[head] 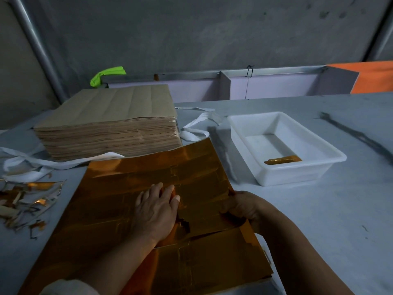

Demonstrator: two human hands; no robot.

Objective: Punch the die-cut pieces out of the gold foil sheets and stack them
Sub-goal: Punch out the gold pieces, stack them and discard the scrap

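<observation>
Under both grips, nearest the person, a gold foil sheet (pixel 127 177) lies flat on the grey surface (pixel 319 209). The left grip (pixel 156 209) rests palm down near the middle of it, fingers straight and pressing, holding nothing. Just to its right, the right grip (pixel 240 206) is clamped on the sheet's right edge, fingers curled round the foil. Between the two grips the foil has parted along a cut line and a ragged gap (pixel 184 227) shows, so one piece looks half freed; faint cut outlines elsewhere on the sheet look not yet pushed out. Well apart to the left of the left grip lies a heap of foil scraps (pixel 27 199). Beyond the right grip and to its right stands a white tray (pixel 293 174), with a small stack of gold pieces (pixel 282 160) in its near corner. Beyond the left grip, past the sheet's far edge, sits a thick pile of brown sheets (pixel 106 128), with loose white strips (pixel 32 165) beside it. If that pile is unpunched sheets, I judge the task to be in its early part: few pieces stacked, much left. No brand, label or writing can be read anywhere.
</observation>
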